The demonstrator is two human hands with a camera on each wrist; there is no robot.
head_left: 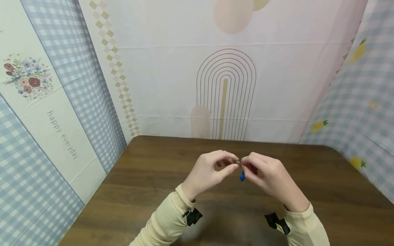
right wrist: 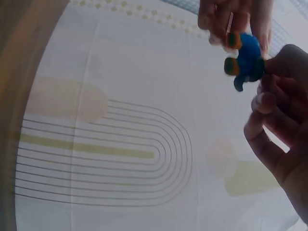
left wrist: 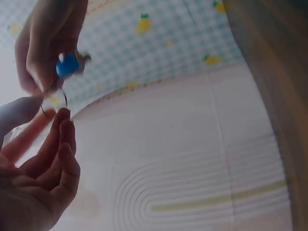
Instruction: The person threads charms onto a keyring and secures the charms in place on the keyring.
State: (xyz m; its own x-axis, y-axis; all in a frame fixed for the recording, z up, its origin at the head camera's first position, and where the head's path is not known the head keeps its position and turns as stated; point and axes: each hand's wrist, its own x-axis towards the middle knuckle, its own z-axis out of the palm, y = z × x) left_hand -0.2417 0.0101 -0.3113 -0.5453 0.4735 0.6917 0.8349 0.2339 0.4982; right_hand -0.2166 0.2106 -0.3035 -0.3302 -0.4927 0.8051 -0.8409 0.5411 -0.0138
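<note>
In the head view my left hand [head_left: 209,171] and right hand [head_left: 271,174] meet above the table, fingertips close together. Between them is a thin metal ring [left wrist: 66,98], which the left thumb and fingers pinch from below in the left wrist view. A small blue figure charm [head_left: 242,176] hangs just under the right fingertips. The right wrist view shows this charm [right wrist: 250,55] larger, with orange and green ends and a curled blue tip. My right thumb and fingers pinch the keychain where ring and charm join; the exact contact is partly hidden by the fingers.
A dark brown wooden table [head_left: 147,194] lies beneath the hands. Behind it hangs a white cloth [head_left: 160,85] with an arch pattern. Checked blue cloths hang at the left [head_left: 52,41] and right [head_left: 369,109]. Both sleeves carry black wrist straps.
</note>
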